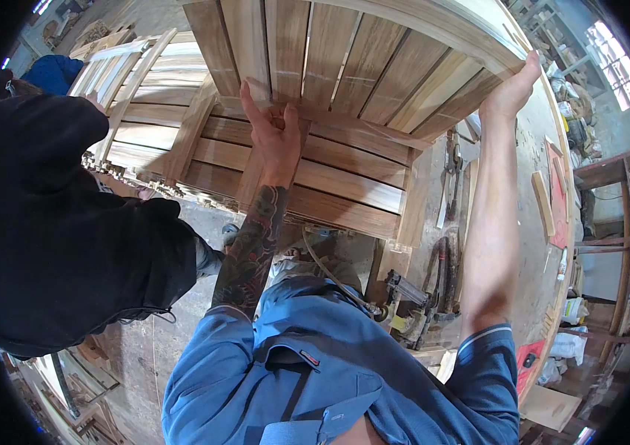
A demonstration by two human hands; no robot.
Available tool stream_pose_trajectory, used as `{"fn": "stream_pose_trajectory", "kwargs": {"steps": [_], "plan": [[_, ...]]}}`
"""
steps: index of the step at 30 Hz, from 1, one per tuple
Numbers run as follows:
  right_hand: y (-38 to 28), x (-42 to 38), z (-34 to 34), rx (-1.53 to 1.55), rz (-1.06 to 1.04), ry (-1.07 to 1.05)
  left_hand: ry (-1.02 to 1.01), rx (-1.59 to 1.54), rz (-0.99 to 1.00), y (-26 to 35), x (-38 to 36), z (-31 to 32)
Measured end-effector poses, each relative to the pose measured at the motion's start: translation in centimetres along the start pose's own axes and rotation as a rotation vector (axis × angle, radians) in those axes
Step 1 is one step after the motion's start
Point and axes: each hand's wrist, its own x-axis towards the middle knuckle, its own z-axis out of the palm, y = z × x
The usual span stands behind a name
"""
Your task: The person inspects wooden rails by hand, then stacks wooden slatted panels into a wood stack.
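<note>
A slatted wooden panel [322, 63] is raised and tilted above a stack of similar slatted panels [345, 174]. My left hand [274, 130] grips the panel at its near lower rail, index finger stretched up along the slats and other fingers curled. At the panel's right end, my right hand [509, 89] is closed around the frame's corner, its fingertips partly hidden behind the wood. Beneath my left forearm, more slats and the crossing rails of the stack show.
A co-worker in a black jacket [55, 215] stands close on my left, near another slatted piece [159, 111]. On the workbench [526, 200] at right lie wood strips [542, 200]. A nail gun [408, 289] sits low before me. Shelves [619, 245] line the right side.
</note>
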Motion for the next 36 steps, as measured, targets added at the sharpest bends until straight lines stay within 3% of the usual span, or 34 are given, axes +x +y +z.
{"fn": "stream_pose_trajectory", "kwargs": {"steps": [4,6,16,19,21,31,36], "plan": [[0.2,0.1,0.0,0.023,-0.003,-0.016,-0.056,0.030,0.092,-0.5,-0.2,0.3],[0.2,0.2,-0.1,0.010,-0.005,-0.011,-0.278,0.161,0.087,-0.6,-0.3,0.0],[0.0,-0.1,0.2,0.026,-0.009,-0.012,-0.164,0.125,0.199,0.0,-0.7,0.4],[-0.2,-0.4,0.2,0.002,-0.028,-0.002,-0.303,0.277,0.228,0.1,-0.9,0.2],[-0.1,-0.3,0.2,0.006,-0.024,-0.006,-0.383,0.382,0.381,-0.3,-1.0,0.5],[-0.1,-0.1,-0.1,-0.065,-0.082,-0.036,-0.449,0.372,0.217,1.1,-1.4,0.8],[-0.7,-0.7,-0.1,-0.074,-0.051,-0.035,-0.568,0.294,0.538,2.2,-4.0,4.3]]}}
